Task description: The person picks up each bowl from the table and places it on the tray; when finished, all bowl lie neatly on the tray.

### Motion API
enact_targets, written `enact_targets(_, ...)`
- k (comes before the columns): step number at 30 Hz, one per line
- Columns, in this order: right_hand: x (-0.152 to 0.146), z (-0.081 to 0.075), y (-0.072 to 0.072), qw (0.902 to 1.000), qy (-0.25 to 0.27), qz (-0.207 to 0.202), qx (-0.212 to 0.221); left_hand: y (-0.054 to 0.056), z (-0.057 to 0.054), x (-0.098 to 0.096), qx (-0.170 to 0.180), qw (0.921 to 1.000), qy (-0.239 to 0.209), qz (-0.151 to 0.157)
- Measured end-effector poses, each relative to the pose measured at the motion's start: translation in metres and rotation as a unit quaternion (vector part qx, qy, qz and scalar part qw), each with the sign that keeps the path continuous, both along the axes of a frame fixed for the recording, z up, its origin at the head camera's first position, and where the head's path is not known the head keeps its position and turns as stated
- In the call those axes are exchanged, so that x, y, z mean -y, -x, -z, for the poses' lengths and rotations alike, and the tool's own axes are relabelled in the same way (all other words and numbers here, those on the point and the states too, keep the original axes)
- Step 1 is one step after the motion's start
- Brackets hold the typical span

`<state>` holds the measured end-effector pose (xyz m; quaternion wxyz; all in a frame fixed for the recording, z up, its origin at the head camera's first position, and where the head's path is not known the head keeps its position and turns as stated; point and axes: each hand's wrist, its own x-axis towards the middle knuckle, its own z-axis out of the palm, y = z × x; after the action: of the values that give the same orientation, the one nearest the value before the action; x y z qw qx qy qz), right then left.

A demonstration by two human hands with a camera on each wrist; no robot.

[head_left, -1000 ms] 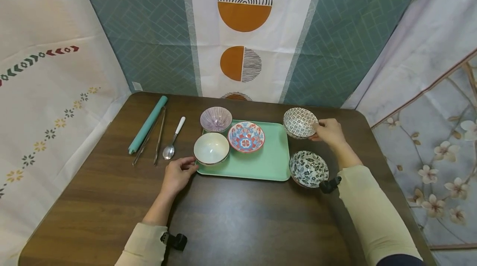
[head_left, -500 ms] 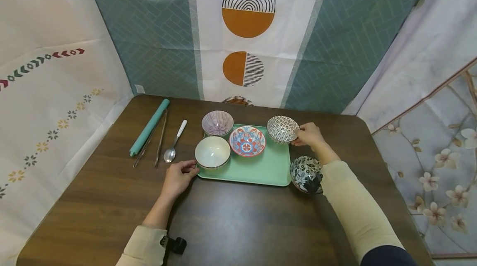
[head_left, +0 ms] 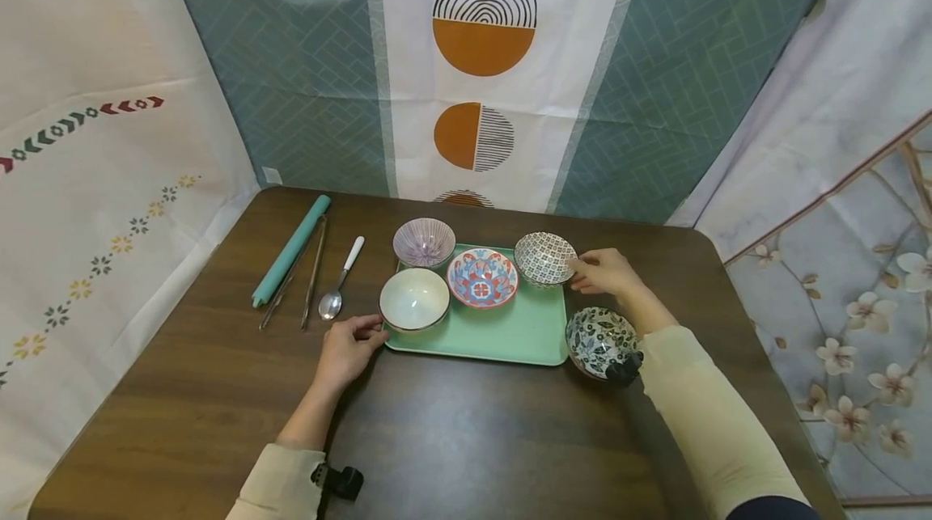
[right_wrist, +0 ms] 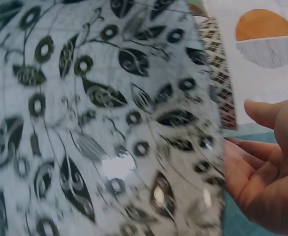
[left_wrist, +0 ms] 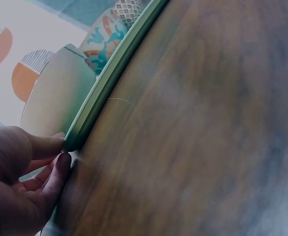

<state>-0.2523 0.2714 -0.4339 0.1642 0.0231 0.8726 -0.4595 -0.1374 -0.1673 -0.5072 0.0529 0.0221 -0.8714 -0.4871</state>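
Observation:
My left hand [head_left: 352, 348] pinches the near left corner of the green tray [head_left: 502, 340] between thumb and fingers, as the left wrist view shows. At the tray's far right corner sits a small-checked bowl [head_left: 544, 258]. Right beside its rim is my right hand [head_left: 604, 271], and in the right wrist view the thumb [right_wrist: 262, 112] stands apart from that bowl. A cream bowl [head_left: 414, 299], a purple-striped bowl [head_left: 424, 243] and a red and blue bowl [head_left: 482, 278] stand on the tray's left and middle. The leaf-patterned bowl [head_left: 600, 340] is at the tray's right edge, below my right wrist.
Left of the tray lie a white-handled spoon [head_left: 341, 281], thin metal utensils [head_left: 314, 273] and a rolled teal cloth [head_left: 291, 251]. The brown table [head_left: 451, 439] ends at hanging cloths at the back and sides.
My right hand has brought the checked bowl leftward from the table beyond the tray onto its far right corner, and its thumb now stands off the bowl. The left hand stays at the tray corner.

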Motion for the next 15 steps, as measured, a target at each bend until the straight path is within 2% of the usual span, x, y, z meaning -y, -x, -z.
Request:
enact_targets(9, -0.03, -0.02, -0.031, 0.9946, -0.065, -0.053, -0.06, -0.001, -0.001, 0.0, -0.002, 1.0, 0.005, 0.0)
enact_targets(11, -0.036, -0.02, -0.038, 0.9889, -0.099, -0.069, -0.087, 0.0, -0.002, 0.0, -0.002, 1.0, 0.001, -0.001)
enact_targets(15, -0.046, -0.017, -0.056, 0.9698, -0.159, -0.097, -0.158, 0.0, -0.003, -0.001, 0.003, 1.0, -0.005, -0.001)
